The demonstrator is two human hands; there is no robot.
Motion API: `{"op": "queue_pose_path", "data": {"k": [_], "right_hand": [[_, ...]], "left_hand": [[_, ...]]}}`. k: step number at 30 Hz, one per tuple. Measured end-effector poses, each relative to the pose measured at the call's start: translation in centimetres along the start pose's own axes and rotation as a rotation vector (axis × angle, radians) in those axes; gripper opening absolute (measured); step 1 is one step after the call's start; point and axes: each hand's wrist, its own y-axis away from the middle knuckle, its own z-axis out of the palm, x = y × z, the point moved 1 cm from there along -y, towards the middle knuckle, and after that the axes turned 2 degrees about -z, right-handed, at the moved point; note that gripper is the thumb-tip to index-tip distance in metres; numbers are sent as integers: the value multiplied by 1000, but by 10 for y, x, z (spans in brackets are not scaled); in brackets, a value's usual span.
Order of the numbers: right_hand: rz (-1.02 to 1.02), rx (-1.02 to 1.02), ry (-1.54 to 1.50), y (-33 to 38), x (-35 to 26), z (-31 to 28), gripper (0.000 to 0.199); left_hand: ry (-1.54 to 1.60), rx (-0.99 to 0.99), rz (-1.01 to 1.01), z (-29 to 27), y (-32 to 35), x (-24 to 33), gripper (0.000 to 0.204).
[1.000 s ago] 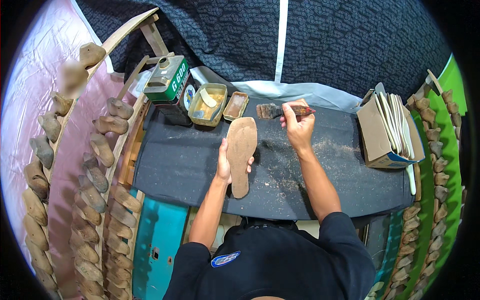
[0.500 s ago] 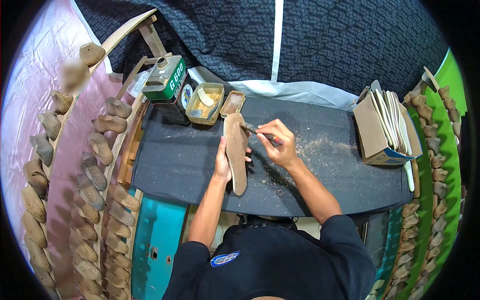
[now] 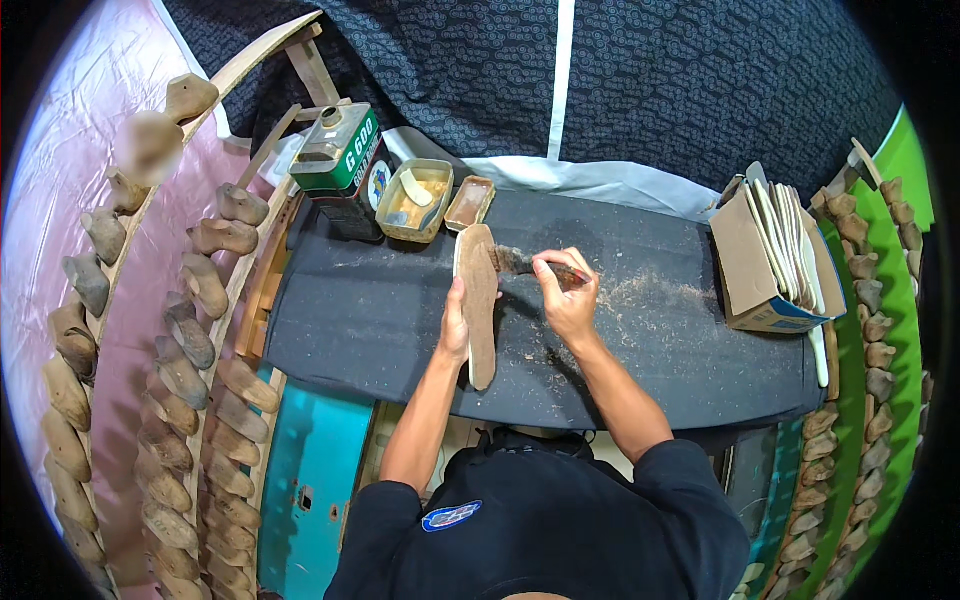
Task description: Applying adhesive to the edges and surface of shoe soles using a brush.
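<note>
A brown shoe sole (image 3: 480, 320) with a pale edge stands lengthwise over the dark table cover, its wide end pointing away from me. My left hand (image 3: 455, 325) grips it by its left side, thumb on the near face and the other fingers mostly hidden behind. In my right hand (image 3: 570, 300) is a dark brush (image 3: 520, 262), pinched by its handle. The bristle end touches the sole's upper right part. Just beyond the sole sit a small rectangular tub (image 3: 470, 203) and a larger tub (image 3: 416, 202) with yellowish contents and a pale flat piece.
A green and black metal can (image 3: 345, 175) stands at the back left. On the right, a cardboard box (image 3: 752, 265) holds several pale soles upright. Wood shavings (image 3: 640, 290) litter the table cover (image 3: 390, 310). Racks of wooden shoe lasts (image 3: 185, 370) line both sides.
The brush has turned to lie flatter, and my right hand has shifted slightly right and nearer me. The sole has moved a little to the right with my left hand.
</note>
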Motion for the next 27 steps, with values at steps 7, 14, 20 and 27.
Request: {"op": "queue_pose_path", "data": {"k": [7,14,20,27], "right_hand": [[30,-64,-45,34,-14,2,4],[-11,-31,-129,6,-23,-12,4],[-191,45,-25,-38,-31,-4,4],[-395,-199,101,8,-42,5,7]], "left_hand": [[89,-1,152,6,-9,22,70],[230,26,87,15,-10,30,72],[205,-86,37,23,-9,24,72],[350,-36,17,11,-12,29,75]]}}
